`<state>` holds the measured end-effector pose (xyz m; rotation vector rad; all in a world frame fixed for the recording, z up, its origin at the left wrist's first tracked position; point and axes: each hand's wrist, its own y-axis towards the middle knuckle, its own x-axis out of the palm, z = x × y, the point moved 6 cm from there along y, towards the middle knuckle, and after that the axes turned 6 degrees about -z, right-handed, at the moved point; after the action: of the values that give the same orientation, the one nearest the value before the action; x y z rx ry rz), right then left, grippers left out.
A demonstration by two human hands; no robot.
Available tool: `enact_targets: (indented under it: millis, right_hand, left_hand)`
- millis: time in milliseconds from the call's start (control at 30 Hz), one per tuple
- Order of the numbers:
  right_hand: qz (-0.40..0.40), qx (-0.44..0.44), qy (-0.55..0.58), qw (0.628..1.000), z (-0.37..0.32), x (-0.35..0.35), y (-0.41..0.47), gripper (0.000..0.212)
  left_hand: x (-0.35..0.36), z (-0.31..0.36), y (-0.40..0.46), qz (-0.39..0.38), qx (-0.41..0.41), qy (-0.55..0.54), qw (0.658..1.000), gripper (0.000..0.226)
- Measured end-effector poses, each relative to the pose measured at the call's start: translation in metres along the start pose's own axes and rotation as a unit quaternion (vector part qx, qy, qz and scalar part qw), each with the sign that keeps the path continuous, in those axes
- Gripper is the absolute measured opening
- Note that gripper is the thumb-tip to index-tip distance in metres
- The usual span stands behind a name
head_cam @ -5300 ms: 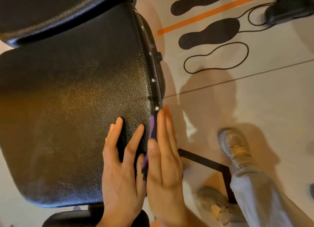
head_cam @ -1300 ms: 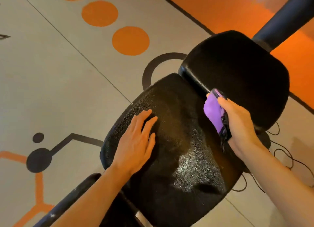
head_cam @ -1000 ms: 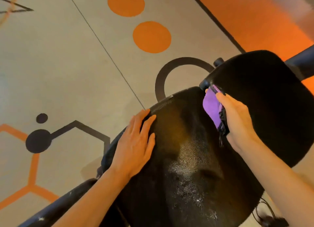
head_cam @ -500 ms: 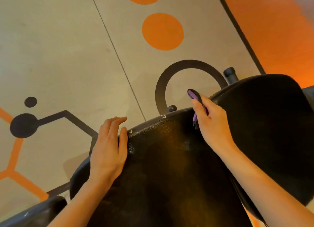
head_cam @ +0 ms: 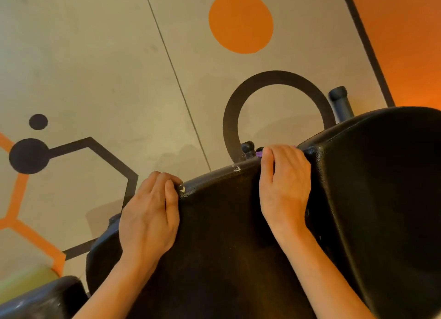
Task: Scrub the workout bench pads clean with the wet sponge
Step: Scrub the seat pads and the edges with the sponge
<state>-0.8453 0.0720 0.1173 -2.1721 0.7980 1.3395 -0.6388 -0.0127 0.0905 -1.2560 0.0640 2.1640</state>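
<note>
Your left hand (head_cam: 149,213) lies on the near pad (head_cam: 222,247) of the bench, its fingers (head_cam: 164,179) over the far edge. To the right, your right hand (head_cam: 285,187) is at the gap between this pad and the second pad (head_cam: 386,187). The sponge (head_cam: 259,153) is under its fingers at the edge. Behind the pads lies the floor (head_cam: 95,68).

Pebbled black leatherette covers the seat pad (head_cam: 226,223), chipped white at its far edge; beyond that edge, the floor (head_cam: 95,68) looks smooth and matt.
</note>
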Motion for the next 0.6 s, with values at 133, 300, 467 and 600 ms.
enact_targets:
  millis: [133,300,467,600]
  right_hand:
    - [-0.064,-0.170,-0.030,0.983,-0.053,0.022,-0.024,0.029]
    - [-0.098,-0.094,0.030,0.990,0.017,-0.004,0.017,0.029]
    - [-0.062,-0.142,-0.042,0.987,-0.055,0.026,-0.018,0.035]
    - [-0.153,-0.260,-0.028,0.953,-0.054,0.024,-0.014,0.032]
  left_hand:
    - [0.002,-0.002,0.000,-0.009,0.007,-0.012,1.000,0.033]
    - [0.004,-0.005,0.000,-0.011,0.000,-0.011,1.000,0.036]
    - [0.004,-0.004,0.001,-0.010,0.011,-0.020,1.000,0.037]
    - [0.004,-0.006,0.002,-0.020,0.009,-0.016,1.000,0.035]
